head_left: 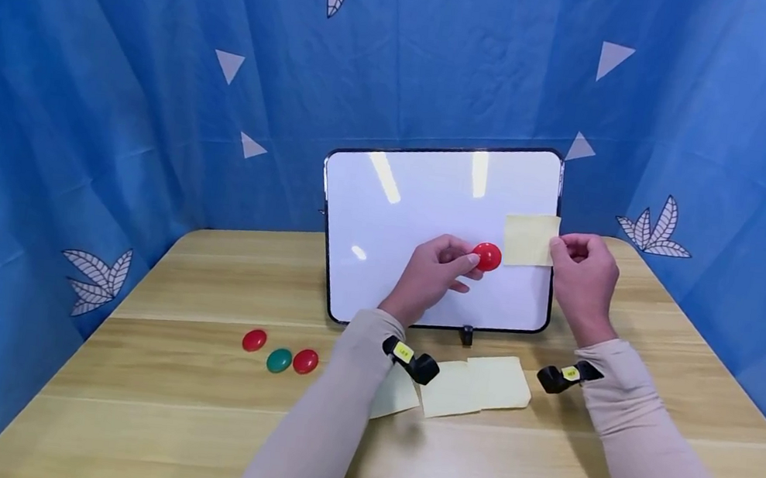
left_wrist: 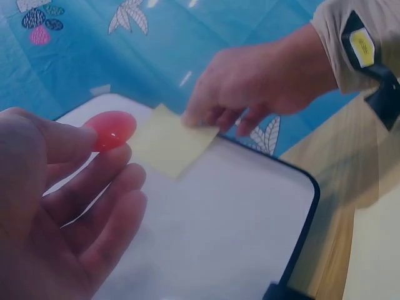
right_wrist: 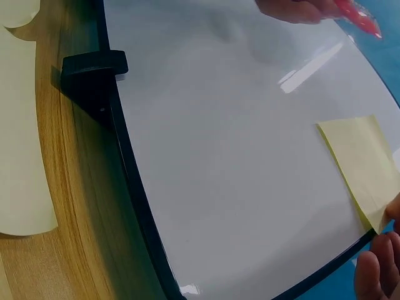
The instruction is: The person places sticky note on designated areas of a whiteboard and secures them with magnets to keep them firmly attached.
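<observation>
A whiteboard (head_left: 398, 233) with a black frame stands tilted back on the table. In front of it my left hand (head_left: 432, 271) pinches a round red magnet (head_left: 488, 257) between thumb and fingers; the left wrist view shows the same magnet (left_wrist: 112, 130) seen from the side. My right hand (head_left: 585, 280) pinches the right edge of a pale yellow sticky note (head_left: 530, 240) at the board's right side. In the right wrist view the note (right_wrist: 362, 165) lies close against the board near its edge, and whether it touches fully I cannot tell.
Two red magnets (head_left: 255, 340) and a green magnet (head_left: 279, 360) lie on the table (head_left: 161, 418) at left. Several yellow notes (head_left: 497, 382) lie before the board, partly behind my left forearm. A black foot (head_left: 467, 335) supports the board. Blue curtain (head_left: 160, 91) surrounds the table.
</observation>
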Motion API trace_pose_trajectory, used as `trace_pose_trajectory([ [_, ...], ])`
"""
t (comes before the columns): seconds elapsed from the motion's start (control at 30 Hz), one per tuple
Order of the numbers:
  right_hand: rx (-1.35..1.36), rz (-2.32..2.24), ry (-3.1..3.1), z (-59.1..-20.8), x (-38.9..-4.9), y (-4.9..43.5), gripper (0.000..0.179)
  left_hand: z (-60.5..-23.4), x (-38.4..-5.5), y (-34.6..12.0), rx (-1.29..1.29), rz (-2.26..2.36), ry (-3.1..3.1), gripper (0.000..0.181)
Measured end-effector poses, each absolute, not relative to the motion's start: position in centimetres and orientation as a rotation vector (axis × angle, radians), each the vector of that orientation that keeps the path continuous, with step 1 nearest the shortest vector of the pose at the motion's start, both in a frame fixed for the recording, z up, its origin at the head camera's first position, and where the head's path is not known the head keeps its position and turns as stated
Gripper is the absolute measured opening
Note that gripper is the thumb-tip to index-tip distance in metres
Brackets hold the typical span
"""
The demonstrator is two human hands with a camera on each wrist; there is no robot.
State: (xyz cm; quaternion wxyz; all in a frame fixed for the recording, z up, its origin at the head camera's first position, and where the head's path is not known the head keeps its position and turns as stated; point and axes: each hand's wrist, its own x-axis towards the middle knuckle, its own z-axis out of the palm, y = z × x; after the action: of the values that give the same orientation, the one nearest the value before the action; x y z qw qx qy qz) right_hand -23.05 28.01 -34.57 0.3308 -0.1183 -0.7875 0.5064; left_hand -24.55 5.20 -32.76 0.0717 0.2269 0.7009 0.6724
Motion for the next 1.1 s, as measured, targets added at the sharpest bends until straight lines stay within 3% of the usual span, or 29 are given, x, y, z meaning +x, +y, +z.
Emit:
trace_pose_trajectory([
  [1.1, -0.300, 1.300, -2.082, -34.8, -23.3, 28.0, 0.038, -31.5, -25.9, 9.3, 0.536, 2.160, 2.147, 0.019],
])
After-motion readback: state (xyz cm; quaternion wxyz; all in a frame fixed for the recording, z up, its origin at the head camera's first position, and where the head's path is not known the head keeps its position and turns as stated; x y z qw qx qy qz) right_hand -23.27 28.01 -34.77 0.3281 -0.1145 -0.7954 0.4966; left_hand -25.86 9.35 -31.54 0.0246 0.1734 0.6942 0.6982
